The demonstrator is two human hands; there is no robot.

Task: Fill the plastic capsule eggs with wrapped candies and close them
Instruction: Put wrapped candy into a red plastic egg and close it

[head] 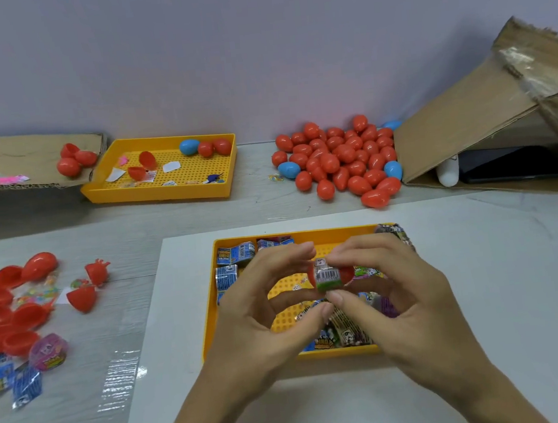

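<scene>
Pale lilac wall (pixel 253 41) behind a grey wood-grain bench (pixel 181 214), with a white sheet (pixel 484 276) laid over its near right part. Far right, a torn cardboard box (pixel 461 123) leans open; far left, a flat cardboard piece (pixel 7 160) carries three red eggs. Between box and far tray, a heap of closed capsule eggs (pixel 341 160), mostly red with a few blue, lies on the bench. Far yellow tray (pixel 165 194): one blue and two red eggs, an opened red shell, paper scraps. Near yellow tray (pixel 212 308), on the white sheet: wrapped candies (pixel 235 255) in blue, green and purple wrappers. Left bench edge: empty red egg halves (pixel 5 309) and more wrapped sweets. Above the near tray, left hand (pixel 267 312) and right hand (pixel 393 295) meet, fingers curled, each pinching one end of a red capsule egg (pixel 329 275); its halves stand apart, a wrapped candy with a barcode showing between them.
</scene>
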